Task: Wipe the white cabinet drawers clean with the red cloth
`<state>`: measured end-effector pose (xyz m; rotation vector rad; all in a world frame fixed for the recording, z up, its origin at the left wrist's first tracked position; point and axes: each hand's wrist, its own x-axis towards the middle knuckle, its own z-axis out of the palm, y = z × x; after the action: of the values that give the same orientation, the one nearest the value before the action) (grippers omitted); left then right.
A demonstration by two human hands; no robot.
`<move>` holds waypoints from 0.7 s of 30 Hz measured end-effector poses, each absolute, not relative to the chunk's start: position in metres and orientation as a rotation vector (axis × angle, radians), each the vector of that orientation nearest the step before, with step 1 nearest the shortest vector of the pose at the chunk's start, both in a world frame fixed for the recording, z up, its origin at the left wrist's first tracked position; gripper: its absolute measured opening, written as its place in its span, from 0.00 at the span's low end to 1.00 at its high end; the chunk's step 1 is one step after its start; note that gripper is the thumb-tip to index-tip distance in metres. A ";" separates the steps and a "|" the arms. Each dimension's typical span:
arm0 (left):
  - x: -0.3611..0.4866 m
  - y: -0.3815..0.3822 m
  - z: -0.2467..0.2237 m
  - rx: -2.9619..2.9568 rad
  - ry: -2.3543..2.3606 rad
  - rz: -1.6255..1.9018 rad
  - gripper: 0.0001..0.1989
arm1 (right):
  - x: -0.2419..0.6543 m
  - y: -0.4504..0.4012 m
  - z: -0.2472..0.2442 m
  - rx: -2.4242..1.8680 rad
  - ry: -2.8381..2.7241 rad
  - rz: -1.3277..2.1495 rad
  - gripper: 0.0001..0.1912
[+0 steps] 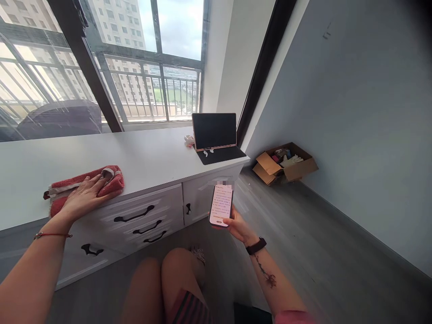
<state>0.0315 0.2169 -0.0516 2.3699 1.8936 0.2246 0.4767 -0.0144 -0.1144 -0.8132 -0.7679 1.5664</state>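
left hand [83, 196] splayed atop folded red cloth [116, 178] | right hand [241, 226] grasping thin black-edged phone [222, 204] — one-handed slip could drop it

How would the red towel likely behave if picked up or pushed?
The towel is probably floppy, likely to sag or unfold if lifted, since it is folded cloth. Its fuzzy texture suggests it would not be slippery. Pushed along the smooth-looking cabinet top, it would likely slide or bunch rather than roll, as it lies flattish.
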 end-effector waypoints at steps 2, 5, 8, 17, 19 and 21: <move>0.031 0.218 -0.053 2.378 1.892 0.225 0.45 | 0.474 -0.016 -0.111 -0.854 -0.804 1.562 0.49; 0.029 0.220 -0.054 2.403 1.877 0.224 0.44 | 0.471 -0.016 -0.112 -0.909 -0.810 1.531 0.49; 0.028 0.221 -0.054 2.403 1.883 0.228 0.44 | 0.472 -0.013 -0.115 -0.981 -0.723 1.511 0.41; 0.032 0.218 -0.051 2.370 1.891 0.232 0.45 | 0.480 0.009 -0.104 -0.829 -0.356 1.715 0.32; 0.033 0.218 -0.050 2.370 1.897 0.239 0.45 | 0.484 0.020 -0.107 -0.901 -0.285 1.748 0.32; 0.033 0.218 -0.050 2.382 1.891 0.243 0.45 | 0.489 0.030 -0.111 -0.955 -0.269 1.759 0.32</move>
<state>0.0330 0.2180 -0.0496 2.3818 1.8909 0.2431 0.4885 0.0296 -0.1112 -0.9548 -0.2693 1.7586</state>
